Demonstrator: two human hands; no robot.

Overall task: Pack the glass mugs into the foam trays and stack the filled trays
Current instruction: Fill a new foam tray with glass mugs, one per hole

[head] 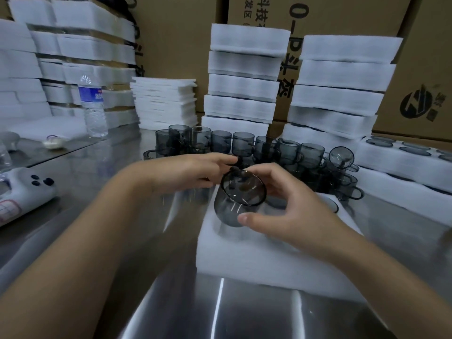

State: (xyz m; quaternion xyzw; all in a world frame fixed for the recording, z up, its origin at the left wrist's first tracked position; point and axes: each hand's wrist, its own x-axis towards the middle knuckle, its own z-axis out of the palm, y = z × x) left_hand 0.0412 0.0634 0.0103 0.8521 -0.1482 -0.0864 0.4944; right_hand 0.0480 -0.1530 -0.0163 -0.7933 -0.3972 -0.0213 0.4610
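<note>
The steel table (244,314) carries a foam tray (244,260), clustered glass mugs (242,143), tray stacks (242,77), a water bottle (94,106).

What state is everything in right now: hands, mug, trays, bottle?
Right hand, grips the mug.
Left hand, fingers at the mug's handle, grip unclear.
Mug, tilted, held over the tray.
Tray, flat on the table.
Loose mugs, stacked upright behind it; one on its side.
Right tray, filled, uncovered.
Bottle, upright.
</note>
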